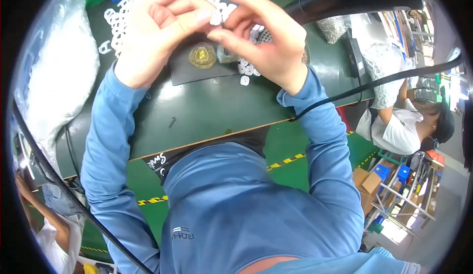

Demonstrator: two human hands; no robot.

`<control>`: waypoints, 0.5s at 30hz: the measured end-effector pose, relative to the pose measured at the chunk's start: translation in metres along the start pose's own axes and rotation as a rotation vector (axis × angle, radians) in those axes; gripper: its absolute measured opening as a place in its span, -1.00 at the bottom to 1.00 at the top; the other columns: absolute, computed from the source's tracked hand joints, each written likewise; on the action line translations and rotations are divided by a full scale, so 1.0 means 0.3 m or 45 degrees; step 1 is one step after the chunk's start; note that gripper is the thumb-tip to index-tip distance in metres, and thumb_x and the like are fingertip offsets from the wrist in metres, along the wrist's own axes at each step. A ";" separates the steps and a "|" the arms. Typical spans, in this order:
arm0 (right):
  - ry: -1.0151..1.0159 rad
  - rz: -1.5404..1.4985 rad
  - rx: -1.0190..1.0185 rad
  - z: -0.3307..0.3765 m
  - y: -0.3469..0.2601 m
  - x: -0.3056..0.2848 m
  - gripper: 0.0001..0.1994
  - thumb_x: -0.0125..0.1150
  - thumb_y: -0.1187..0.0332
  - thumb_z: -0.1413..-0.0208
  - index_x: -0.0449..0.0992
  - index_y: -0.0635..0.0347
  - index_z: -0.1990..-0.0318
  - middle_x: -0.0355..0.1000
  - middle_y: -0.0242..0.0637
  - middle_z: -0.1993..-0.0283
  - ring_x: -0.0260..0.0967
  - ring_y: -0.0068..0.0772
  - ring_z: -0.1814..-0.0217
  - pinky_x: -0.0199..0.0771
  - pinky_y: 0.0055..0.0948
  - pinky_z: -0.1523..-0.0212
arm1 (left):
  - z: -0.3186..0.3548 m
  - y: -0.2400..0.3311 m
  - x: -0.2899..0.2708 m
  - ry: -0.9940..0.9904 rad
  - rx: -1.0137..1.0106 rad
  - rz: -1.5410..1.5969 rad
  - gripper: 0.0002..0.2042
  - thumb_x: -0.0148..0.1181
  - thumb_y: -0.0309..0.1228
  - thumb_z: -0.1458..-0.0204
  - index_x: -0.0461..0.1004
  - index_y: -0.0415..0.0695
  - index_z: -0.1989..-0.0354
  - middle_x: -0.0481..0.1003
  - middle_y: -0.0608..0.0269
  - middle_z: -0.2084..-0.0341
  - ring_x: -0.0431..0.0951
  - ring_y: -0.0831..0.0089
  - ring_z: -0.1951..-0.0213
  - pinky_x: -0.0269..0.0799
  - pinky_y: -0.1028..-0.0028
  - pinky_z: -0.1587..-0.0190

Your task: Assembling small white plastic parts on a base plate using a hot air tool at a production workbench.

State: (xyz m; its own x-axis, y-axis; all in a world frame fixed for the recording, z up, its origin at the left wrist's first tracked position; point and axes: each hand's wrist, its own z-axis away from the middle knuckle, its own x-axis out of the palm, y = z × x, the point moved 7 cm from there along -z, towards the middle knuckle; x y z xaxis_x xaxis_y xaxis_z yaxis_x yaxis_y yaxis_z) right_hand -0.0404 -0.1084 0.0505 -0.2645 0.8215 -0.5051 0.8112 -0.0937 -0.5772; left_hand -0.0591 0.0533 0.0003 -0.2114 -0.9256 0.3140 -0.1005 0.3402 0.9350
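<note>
1. The left hand [152, 32] and the right hand [268, 40] meet above the dark green bench [207, 111], fingertips close together.
2. Both grips are narrow, pinched together on a small white plastic piece [216, 18] held between thumbs and forefingers.
3. Below the hands lies a dark mat [187, 72] carrying a round gold-coloured part [202, 56].
4. A few loose white pieces [245, 72] lie just beside the mat, under the right hand.
5. A heap of white pieces [120, 20] sits at the bench's far left, behind the left hand.
6. A clear plastic bag [59, 72] rests at the bench's left end.
7. Another person in a white shirt [399, 126] works to the right, well apart.
</note>
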 end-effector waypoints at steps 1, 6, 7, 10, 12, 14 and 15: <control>0.035 -0.048 0.008 0.009 0.016 0.009 -0.47 0.58 0.57 0.07 0.58 0.30 -0.12 0.55 -0.33 0.30 0.46 -0.60 0.38 0.49 -0.62 0.37 | 0.007 -0.001 0.008 -0.060 -0.006 -0.014 -0.56 0.23 -0.43 -0.25 0.33 -0.31 -0.25 0.54 0.26 0.24 0.55 0.53 0.09 0.43 0.53 -0.05; -0.084 0.013 -0.205 0.016 -0.030 0.002 -0.54 0.59 0.62 0.16 0.64 0.32 0.01 0.55 -0.33 0.38 0.45 -0.54 0.44 0.44 -0.55 0.43 | 0.015 -0.049 0.030 -0.127 -0.099 0.028 -0.54 0.22 -0.46 -0.23 0.30 -0.31 -0.27 0.58 0.22 0.16 0.56 0.52 0.08 0.43 0.52 -0.07; -0.080 0.036 -0.224 0.016 -0.033 -0.001 -0.56 0.59 0.63 0.16 0.65 0.32 0.04 0.54 -0.33 0.40 0.45 -0.54 0.44 0.44 -0.55 0.44 | 0.016 -0.047 0.033 -0.126 -0.110 0.041 -0.54 0.22 -0.46 -0.23 0.30 -0.31 -0.27 0.58 0.22 0.16 0.56 0.52 0.08 0.43 0.52 -0.07; -0.086 0.030 -0.134 0.030 -0.010 -0.011 -0.64 0.61 0.43 0.09 0.68 0.14 0.09 0.50 -0.42 0.41 0.44 -0.59 0.48 0.45 -0.58 0.48 | 0.027 -0.050 0.048 -0.154 -0.165 0.040 -0.52 0.21 -0.47 -0.23 0.28 -0.30 -0.29 0.58 0.25 0.18 0.55 0.58 0.13 0.42 0.57 -0.02; -0.118 -0.045 -0.034 0.026 -0.002 -0.012 -0.64 0.63 0.42 0.12 0.69 0.11 0.11 0.49 -0.44 0.43 0.43 -0.60 0.50 0.44 -0.60 0.49 | 0.039 -0.025 0.052 -0.132 -0.171 -0.027 -0.55 0.21 -0.46 -0.24 0.33 -0.32 -0.27 0.59 0.24 0.15 0.55 0.58 0.13 0.41 0.57 -0.02; -0.139 -0.022 0.012 0.044 0.017 -0.041 -0.66 0.63 0.39 0.11 0.69 0.10 0.13 0.48 -0.45 0.46 0.42 -0.60 0.51 0.43 -0.58 0.49 | 0.003 0.017 0.070 0.120 -0.196 -0.144 -0.68 0.25 -0.50 -0.16 0.46 -0.33 -0.07 0.60 0.15 0.26 0.58 0.48 0.24 0.47 0.49 0.11; -0.232 0.039 0.090 0.055 0.036 -0.044 -0.68 0.62 0.36 0.09 0.68 0.09 0.14 0.48 -0.45 0.47 0.41 -0.60 0.51 0.43 -0.57 0.48 | -0.003 0.071 0.072 0.385 -0.225 -0.217 -0.79 0.28 -0.55 -0.08 0.54 -0.33 0.10 0.62 0.07 0.41 0.62 0.39 0.35 0.54 0.41 0.24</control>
State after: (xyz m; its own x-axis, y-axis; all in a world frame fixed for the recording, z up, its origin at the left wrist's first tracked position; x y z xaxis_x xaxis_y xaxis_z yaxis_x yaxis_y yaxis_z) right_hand -0.0368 -0.1295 0.0402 -0.3357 0.7030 -0.6270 0.7834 -0.1612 -0.6002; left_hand -0.0650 0.0405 0.0270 0.0928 -0.9824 0.1618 0.0651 0.1682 0.9836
